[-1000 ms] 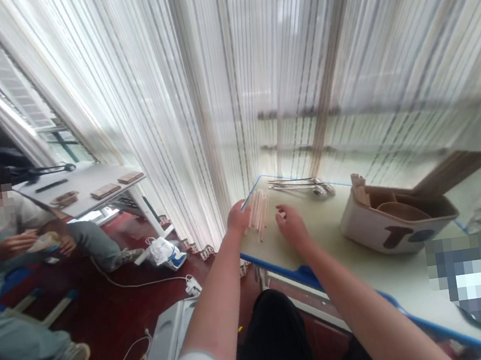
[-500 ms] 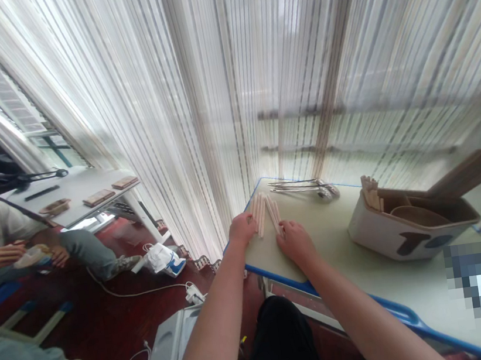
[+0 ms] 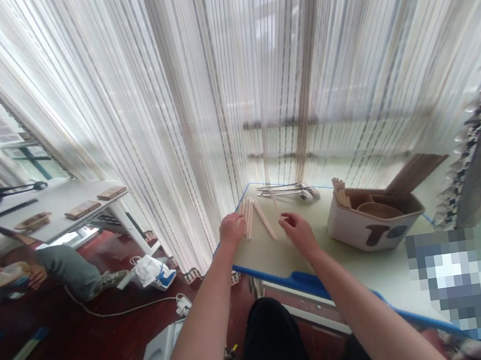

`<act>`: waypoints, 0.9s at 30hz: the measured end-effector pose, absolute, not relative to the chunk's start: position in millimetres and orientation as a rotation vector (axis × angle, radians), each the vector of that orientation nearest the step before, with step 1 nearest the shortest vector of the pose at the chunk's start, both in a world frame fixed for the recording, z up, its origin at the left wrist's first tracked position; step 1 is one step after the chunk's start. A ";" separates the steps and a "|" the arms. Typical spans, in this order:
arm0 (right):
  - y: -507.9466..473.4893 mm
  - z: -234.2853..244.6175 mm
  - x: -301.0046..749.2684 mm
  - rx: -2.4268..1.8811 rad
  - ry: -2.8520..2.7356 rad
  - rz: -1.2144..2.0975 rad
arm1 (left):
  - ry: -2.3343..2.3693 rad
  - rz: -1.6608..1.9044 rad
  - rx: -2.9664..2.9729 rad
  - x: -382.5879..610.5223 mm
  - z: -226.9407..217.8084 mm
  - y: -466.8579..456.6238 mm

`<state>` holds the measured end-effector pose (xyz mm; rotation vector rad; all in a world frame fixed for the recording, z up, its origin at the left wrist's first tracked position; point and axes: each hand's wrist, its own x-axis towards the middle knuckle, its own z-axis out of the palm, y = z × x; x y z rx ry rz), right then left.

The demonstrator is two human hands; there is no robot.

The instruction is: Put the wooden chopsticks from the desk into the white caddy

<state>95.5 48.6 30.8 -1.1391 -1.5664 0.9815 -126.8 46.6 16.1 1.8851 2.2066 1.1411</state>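
Note:
My left hand [image 3: 231,229] rests at the table's left corner, fingers curled against a bundle of pale wooden sticks [image 3: 249,216] lying on the top. One stick [image 3: 265,222] angles away from the bundle toward my right hand [image 3: 297,231], which hovers just beside it with its fingers bent in a loose pinch. What the pinch holds, if anything, I cannot make out. Metal tongs [image 3: 288,189] lie further back by the curtain.
A white tub [image 3: 373,224] holding wooden bowls and sticks stands right of my hands on the blue-edged table [image 3: 279,269]. Striped curtains [image 3: 211,89] hang close behind. Another person sits at the far left by a second table [image 3: 49,208]; cables and a bag lie on the floor.
The sticks have fanned out, one now slanting to the right. My right hand has lifted off the bundle and moved slightly right. The view has shifted a little.

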 end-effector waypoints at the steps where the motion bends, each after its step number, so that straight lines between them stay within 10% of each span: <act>1: 47.0 33.8 101.8 -1.089 -1.502 1.058 | 2.191 1.188 1.906 -121.4 21.0 46.7; 27: -5.7 42.7 251.1 -0.743 -1.213 0.877 | 1.882 0.644 2.491 107.1 4.4 83.6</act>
